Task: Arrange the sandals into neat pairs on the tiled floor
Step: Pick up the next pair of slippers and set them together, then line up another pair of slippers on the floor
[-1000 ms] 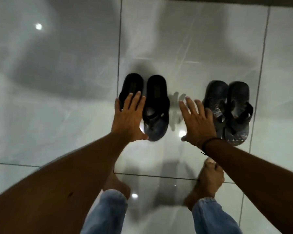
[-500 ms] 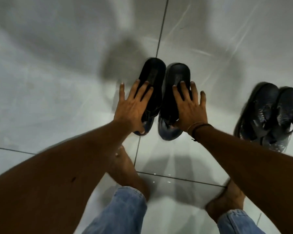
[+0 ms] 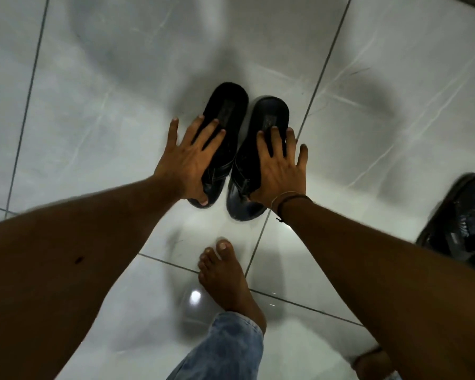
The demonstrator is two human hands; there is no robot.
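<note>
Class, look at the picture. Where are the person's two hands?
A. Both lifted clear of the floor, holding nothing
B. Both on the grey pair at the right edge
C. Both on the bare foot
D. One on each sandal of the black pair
D: the left hand lies on the left black sandal and the right hand on the right black sandal, fingers spread flat.

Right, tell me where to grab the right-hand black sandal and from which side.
Take the right-hand black sandal across its strapped front part, near the toe closest to you, coming from its outer right edge. The right hand already lies flat there, and the left-hand black sandal lies close against the inner side, so fingers probably have no room there. The raised strap likely offers a hold.
</note>
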